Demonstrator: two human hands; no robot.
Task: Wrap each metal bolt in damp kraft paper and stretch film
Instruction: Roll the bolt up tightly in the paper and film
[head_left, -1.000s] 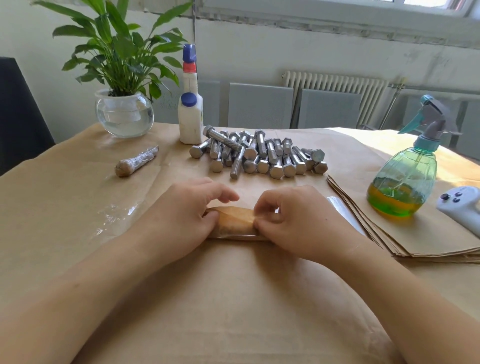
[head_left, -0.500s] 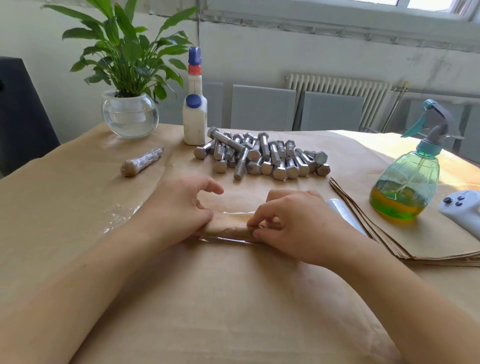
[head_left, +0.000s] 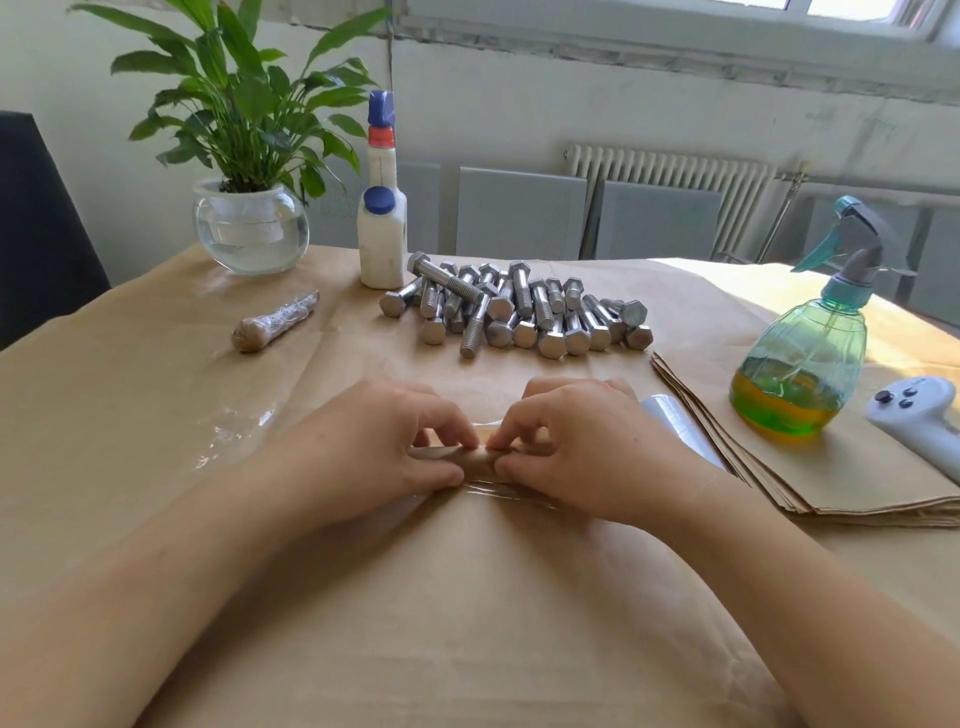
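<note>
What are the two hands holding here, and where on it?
Both hold the paper-wrapped bolt lying on the stretch film: left hand pinches its left part, right hand its right part, fingers meeting near the middle.

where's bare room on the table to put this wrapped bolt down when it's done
Bare paper lies left of the finished bolt, and between it and the bolt pile. The near table, by the forearms, is bare too. The right is crowded: paper stack, film roll, spray bottle, controller. Loose film lies beside the left hand.
</note>
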